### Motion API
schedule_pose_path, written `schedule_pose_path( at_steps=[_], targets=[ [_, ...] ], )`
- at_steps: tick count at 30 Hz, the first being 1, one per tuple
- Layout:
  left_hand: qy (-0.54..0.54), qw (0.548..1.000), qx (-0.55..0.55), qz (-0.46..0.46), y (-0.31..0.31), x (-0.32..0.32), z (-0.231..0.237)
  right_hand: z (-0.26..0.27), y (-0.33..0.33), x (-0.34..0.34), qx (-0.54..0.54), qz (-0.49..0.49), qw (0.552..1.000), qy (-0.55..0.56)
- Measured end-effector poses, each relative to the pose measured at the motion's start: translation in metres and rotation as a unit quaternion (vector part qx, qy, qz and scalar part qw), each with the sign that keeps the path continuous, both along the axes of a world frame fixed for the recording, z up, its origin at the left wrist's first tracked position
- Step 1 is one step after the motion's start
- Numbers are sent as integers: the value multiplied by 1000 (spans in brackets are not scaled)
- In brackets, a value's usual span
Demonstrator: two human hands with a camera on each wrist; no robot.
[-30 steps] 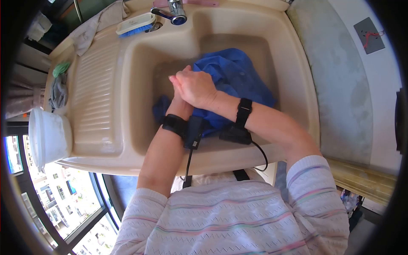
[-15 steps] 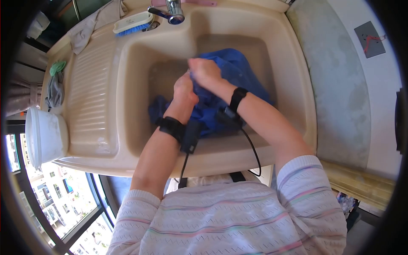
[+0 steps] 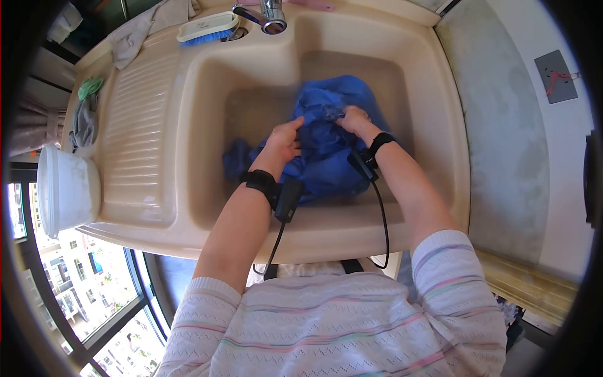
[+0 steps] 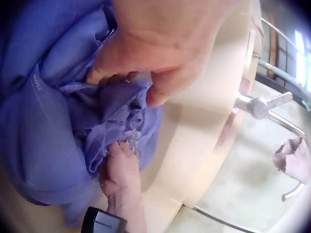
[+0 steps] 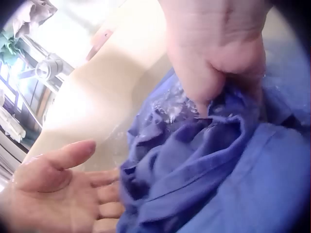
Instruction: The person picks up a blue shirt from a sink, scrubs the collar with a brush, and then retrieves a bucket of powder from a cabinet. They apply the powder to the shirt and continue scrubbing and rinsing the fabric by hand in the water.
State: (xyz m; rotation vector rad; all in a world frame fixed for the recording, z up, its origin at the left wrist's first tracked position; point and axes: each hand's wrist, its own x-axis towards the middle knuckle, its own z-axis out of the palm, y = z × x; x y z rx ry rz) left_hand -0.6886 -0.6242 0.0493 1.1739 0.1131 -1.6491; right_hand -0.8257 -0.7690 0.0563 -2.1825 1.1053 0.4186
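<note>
A wet blue cloth (image 3: 333, 147) lies bunched in the basin, partly in water. The right hand (image 3: 358, 120) pinches its upper part; in the right wrist view the thumb and fingers of the right hand (image 5: 218, 63) press into the folds (image 5: 180, 160). At the cloth's left side is the left hand (image 3: 284, 143), palm turned toward it. In the right wrist view the left hand (image 5: 68, 194) shows straight, spread fingers, their tips against or behind the cloth. Small splashes stand by the right fingertips in the left wrist view, over the cloth (image 4: 48, 131).
The beige sink (image 3: 195, 144) has a ribbed drainboard (image 3: 138, 138) on the left. Behind are the faucet (image 3: 273, 22) and a blue-bristled brush (image 3: 207, 28). A white bucket (image 3: 69, 191) and a grey cloth (image 3: 85, 122) sit at the far left. A wall socket (image 3: 556, 76) is at right.
The two hands, together above the cloth before, have come apart. The right hand has moved right and down onto the cloth; the left hand has opened beside it.
</note>
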Motion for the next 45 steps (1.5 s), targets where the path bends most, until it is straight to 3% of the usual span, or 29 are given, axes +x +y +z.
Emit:
schedule_pose_path(
  at_steps=[2,3,5,6,8,9,11,12,15,17,19,20,21,23,27,28,29,31,32,33,35,36,37,38,39,41,42,44,45],
  targets=[
    [-36,994,97,46,-7,-7,21,-11,10,13,-2,-49,989,-139],
    [-32,994,95,46,-9,-10,33,-13,16,22,-4,-71,976,-206],
    [-37,981,158,109,-9,-10,52,30,50,44,-48,38,966,-250],
    [-38,980,158,111,-6,-6,48,52,67,49,-48,39,966,-251],
    [131,983,-2,127,1,3,31,85,93,54,0,49,941,-335],
    [132,983,-4,126,3,4,16,83,95,58,-2,49,941,-335],
    [123,958,-110,235,5,4,-11,66,97,61,-97,65,943,-311],
    [55,977,-8,205,-1,1,23,37,82,64,-108,31,947,-302],
    [18,981,36,188,-11,-3,24,19,44,48,-102,-13,981,-162],
    [-5,978,-8,207,-11,-6,25,20,27,30,-95,-46,990,-94],
    [-19,985,113,128,-7,1,38,-5,-5,3,-118,-139,975,-128],
    [-18,985,113,130,-5,2,34,-15,-14,-7,-82,-222,965,-109],
    [14,993,78,88,-3,2,26,-16,-7,-6,-83,-221,966,-108],
    [49,997,40,45,-4,-1,25,-15,11,-3,-112,-22,990,-79],
    [42,996,73,43,-3,-5,41,-13,-2,-10,-85,-100,990,-59],
    [44,995,77,42,-4,-6,42,-16,4,-2,-70,-125,981,-131],
    [47,995,76,41,-5,-8,43,-19,9,2,-49,-82,976,-195],
    [49,992,96,65,-6,-7,45,33,47,23,6,-18,949,-313],
    [48,992,96,66,-6,-4,40,55,62,31,37,-7,947,-320],
    [65,994,64,56,-7,0,28,76,75,37,8,37,954,-296],
    [84,995,31,44,-4,1,-4,69,91,45,-50,75,911,-403],
    [72,993,-58,79,-3,-1,-10,71,94,48,-52,76,911,-402],
    [61,981,-147,116,-3,-3,-16,73,96,51,-78,58,937,-336],
    [85,981,-52,165,-7,-1,-21,75,97,53,-103,39,957,-268],
    [85,981,-54,168,-7,-4,0,65,88,53,-104,43,957,-268],
    [-5,990,20,138,-9,-10,41,33,53,49,-130,-45,962,-238],
    [24,985,-2,168,-16,-7,21,31,42,46,-132,-42,961,-239],
    [48,986,-32,155,-11,-5,47,30,26,33,118,-207,917,-319],
    [69,986,-62,137,-9,-4,61,39,21,26,116,-204,920,-315]
  ],
)
